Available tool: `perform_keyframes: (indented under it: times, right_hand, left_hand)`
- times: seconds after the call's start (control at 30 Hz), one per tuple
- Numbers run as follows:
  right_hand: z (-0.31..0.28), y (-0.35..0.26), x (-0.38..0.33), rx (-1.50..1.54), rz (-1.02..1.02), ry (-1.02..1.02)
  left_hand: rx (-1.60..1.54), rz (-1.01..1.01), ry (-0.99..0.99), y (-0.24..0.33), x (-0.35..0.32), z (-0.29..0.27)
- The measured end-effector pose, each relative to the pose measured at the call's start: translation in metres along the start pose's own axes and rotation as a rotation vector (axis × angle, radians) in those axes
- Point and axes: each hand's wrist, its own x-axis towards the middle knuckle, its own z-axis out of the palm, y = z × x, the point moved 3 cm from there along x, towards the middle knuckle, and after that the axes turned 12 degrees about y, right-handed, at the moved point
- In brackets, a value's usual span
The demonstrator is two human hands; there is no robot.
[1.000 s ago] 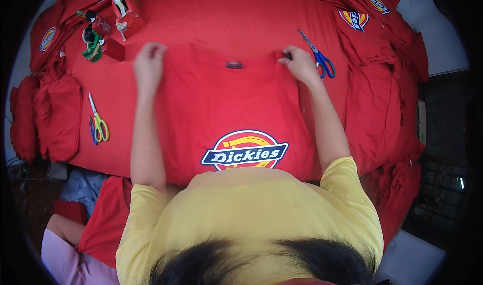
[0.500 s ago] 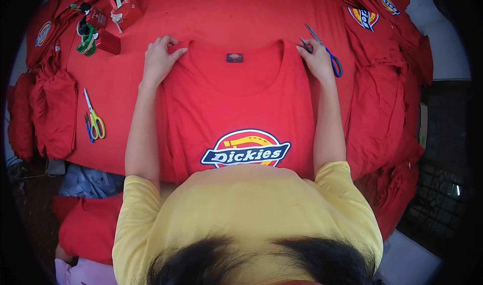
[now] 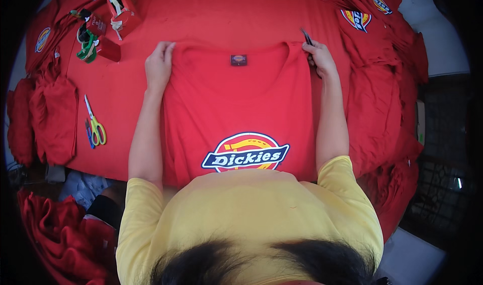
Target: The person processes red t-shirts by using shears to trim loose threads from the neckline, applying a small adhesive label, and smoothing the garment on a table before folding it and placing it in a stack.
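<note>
A red T-shirt (image 3: pixel 236 101) lies spread in front of me, with a printed oval emblem (image 3: pixel 246 152) on its chest and a small dark neck label (image 3: pixel 238 60). At its upper left shoulder corner, my left hand (image 3: pixel 159 66) has its fingers closed on the cloth. My right hand (image 3: pixel 322 60) is closed at the upper right shoulder corner. A dark pointed tool (image 3: pixel 306 36), perhaps small snips, juts out past its fingers; most of the tool is covered by the hand. The blue-handled scissors seen there earlier cannot be made out.
Yellow-handled scissors (image 3: pixel 96 126) and a small blue tool (image 3: pixel 89 134) lie at left. Tape dispensers (image 3: pixel 123 14) stand at the far left. Red garments (image 3: pixel 380 99) are piled at right, more (image 3: pixel 53 111) at left. Red cloth (image 3: pixel 65 240) bulges at the lower left.
Both hands have closed more firmly on the shoulders, and the neckline is drawn straighter and flatter. At the lower left, a person's red-clothed shape has given way to bunched red cloth.
</note>
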Motion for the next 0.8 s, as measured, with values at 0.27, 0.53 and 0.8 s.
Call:
perform_keyframes:
  times: [0.27, 0.53, 0.8]
  right_hand:
    - [0.004, 0.002, 0.047, -0.512, -0.38, 0.018]
    - [0.034, -0.035, 0.024, -0.766, -1.046, 0.565]
    - [0.018, -0.016, -0.104, -1.015, -0.374, 0.149]
  left_hand:
    - [0.371, 0.007, -0.135, 0.006, 0.014, 0.012]
    - [0.003, -0.096, 0.052, 0.004, 0.014, 0.002]
    - [0.379, -0.108, -0.266, 0.037, -0.042, -0.061]
